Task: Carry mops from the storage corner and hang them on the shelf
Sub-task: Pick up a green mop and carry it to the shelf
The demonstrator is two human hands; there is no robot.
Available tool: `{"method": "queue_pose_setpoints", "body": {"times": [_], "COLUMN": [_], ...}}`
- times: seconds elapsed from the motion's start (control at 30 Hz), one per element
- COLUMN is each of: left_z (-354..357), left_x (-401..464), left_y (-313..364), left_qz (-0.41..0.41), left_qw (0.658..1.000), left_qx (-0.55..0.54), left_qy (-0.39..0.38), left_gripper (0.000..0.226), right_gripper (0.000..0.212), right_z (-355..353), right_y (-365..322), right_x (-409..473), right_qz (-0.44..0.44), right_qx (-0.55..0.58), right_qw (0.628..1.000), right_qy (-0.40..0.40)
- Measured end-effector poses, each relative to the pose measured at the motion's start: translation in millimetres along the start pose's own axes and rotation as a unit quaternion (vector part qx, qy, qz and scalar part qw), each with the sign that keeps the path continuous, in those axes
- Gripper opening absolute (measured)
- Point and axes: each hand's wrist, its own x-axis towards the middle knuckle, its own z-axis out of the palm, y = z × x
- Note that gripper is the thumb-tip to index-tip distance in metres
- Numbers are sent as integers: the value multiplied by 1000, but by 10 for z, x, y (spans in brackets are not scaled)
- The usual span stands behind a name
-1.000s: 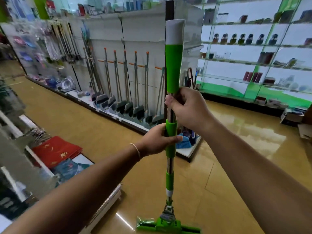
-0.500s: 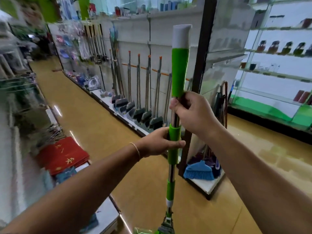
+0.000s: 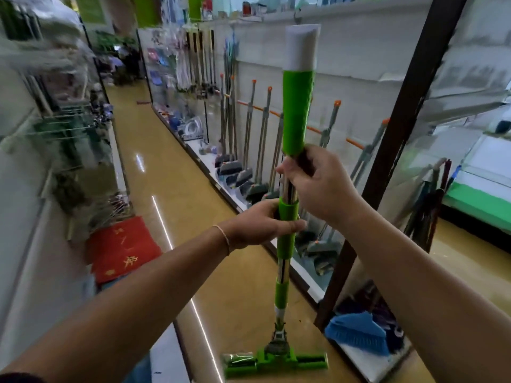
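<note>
While hands grip mop [image 3: 296, 111], shelf [image 3: 318, 67] beside

mop [image 3: 296, 111] between aisle [image 3: 166, 189] and shelf [image 3: 345, 64]

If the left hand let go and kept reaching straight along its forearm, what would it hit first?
The left hand already grips the green mop, so the handle comes first. Beyond it, probably the row of hanging mops on the shelf, though depth is hard to judge.
</note>
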Motion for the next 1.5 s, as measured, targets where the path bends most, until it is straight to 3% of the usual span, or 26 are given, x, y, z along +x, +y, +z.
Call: {"method": "queue_pose_setpoints", "body": {"times": [0.23,0.5,0.87,1.13,1.3,1.4,1.5], "left_z": [-889,-2073,-3328,-4018,-4371,-4511,-4552], "left_x": [945,1509,1267,1098,996,912,833], "left_y": [-432,-707,-1060,-1312,-1287,-1218,-1144], "left_qz": [-19,-27,-63,-138,-190,-200,-193], "left_qw": [999,999,973,910,842,795,745], "left_qx": [21,4,11,15,38,57,61], "left_qy": [-26,26,221,389,504,570,636], "left_gripper": [33,36,35,38,32,13,25], "right_gripper": [6,12,7,13,14,14,15], "right_z": [300,829,1987,2858,3364,3627,3829], "right_y": [725,974,1016,1093,1012,918,779], "right_x": [1121,2420,3592,4408,4877,5075,5152], "right_qz": [10,-38,-111,-169,-191,-207,-227], "right_qx": [-21,0,115,216,284,305,331], "right_qw": [1000,999,970,913,862,830,798], "right_qy": [-15,-38,-183,-301,-375,-419,-449]}}
